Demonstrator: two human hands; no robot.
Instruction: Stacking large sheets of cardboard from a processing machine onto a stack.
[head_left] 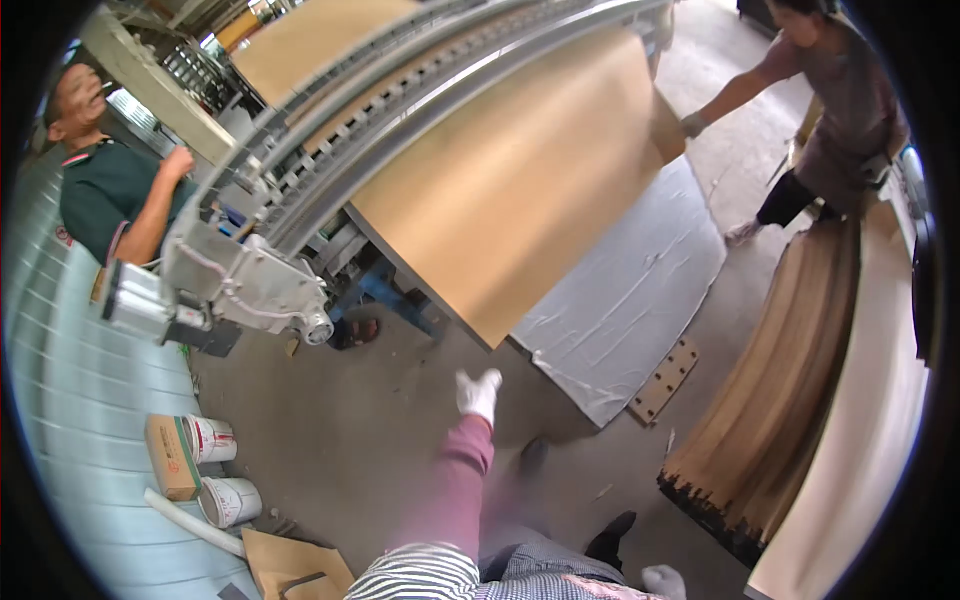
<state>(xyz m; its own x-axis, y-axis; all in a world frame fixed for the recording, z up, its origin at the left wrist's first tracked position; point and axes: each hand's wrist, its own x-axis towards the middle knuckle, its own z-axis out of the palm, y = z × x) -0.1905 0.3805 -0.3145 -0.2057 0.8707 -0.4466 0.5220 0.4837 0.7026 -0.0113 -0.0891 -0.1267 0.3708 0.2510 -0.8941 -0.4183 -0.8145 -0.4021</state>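
Brown cardboard box [170, 457] beside two white buckets [220, 470] on floor, lower left. Left hand [478, 392], white-gloved, fingers loosely curled, holding nothing, reaching toward tan veneer sheet [520, 190]. Right hand [664, 581] gloved, low; grip unclear.

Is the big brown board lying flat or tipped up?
Tipped up. The big brown board slants over the grey sheet; a co-worker's gloved hand holds its far corner.

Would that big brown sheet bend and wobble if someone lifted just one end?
Probably yes. The big brown sheet looks very thin and wide, so it would likely sag and flap. A co-worker's gloved hand holds its far corner, hinting it is awkward alone. The stacked sheets nearby have ragged ends, so edges may chip easily.
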